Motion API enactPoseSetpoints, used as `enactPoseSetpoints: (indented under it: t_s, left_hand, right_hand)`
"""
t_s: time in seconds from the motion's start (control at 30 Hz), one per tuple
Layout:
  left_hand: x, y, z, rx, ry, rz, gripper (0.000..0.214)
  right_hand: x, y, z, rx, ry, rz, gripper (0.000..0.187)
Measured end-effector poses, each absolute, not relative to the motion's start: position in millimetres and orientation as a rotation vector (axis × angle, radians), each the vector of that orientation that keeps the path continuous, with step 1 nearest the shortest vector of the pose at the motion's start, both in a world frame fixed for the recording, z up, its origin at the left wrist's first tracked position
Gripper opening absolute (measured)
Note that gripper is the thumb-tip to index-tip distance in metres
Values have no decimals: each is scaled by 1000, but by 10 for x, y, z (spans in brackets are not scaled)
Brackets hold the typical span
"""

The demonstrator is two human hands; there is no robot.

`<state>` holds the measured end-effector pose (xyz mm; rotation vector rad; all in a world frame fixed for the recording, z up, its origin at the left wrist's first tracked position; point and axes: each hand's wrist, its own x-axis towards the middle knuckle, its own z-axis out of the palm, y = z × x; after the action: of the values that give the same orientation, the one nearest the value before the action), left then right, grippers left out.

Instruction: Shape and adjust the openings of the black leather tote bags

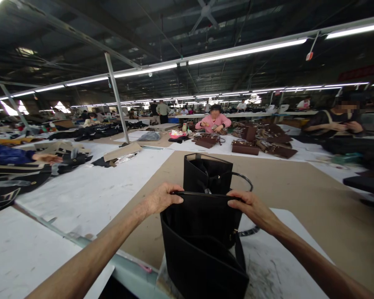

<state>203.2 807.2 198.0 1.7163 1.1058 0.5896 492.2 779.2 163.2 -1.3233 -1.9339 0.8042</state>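
Note:
A black handbag [202, 265] stands upright and gaping at the table's near edge, its dark inside facing up. My left hand [166, 199] pinches the left end of its far rim between thumb and fingers. At the right end of that same rim, my right hand [244, 203] pinches too. A wrapped handle [249, 231] sticks out on the bag's right side, below my right hand. Just behind stands a second black bag [191, 174], open at the top, with a looped handle [247, 179] on its right.
Brown cardboard [299, 187] covers much of the table, with a white board [286, 249] under the near bag. Brown bags [246, 147] lie in front of a person in pink [213, 122]. At left, a co-worker's hand [48, 158] reaches over black pieces. A metal post [116, 97] rises mid-left.

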Motion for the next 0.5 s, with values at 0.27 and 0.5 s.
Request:
enactPoseSetpoints:
  t_s: [0.27,0.5]
  left_hand:
    - [2062,8073,1992,1786,1206,574,23]
    - [2114,8068,1977,1819,1311,597,22]
  right_hand:
    - [4909,7752,1630,-1324,-1927,773,19]
    - [4880,7697,1627,-1374,-1912,660,21]
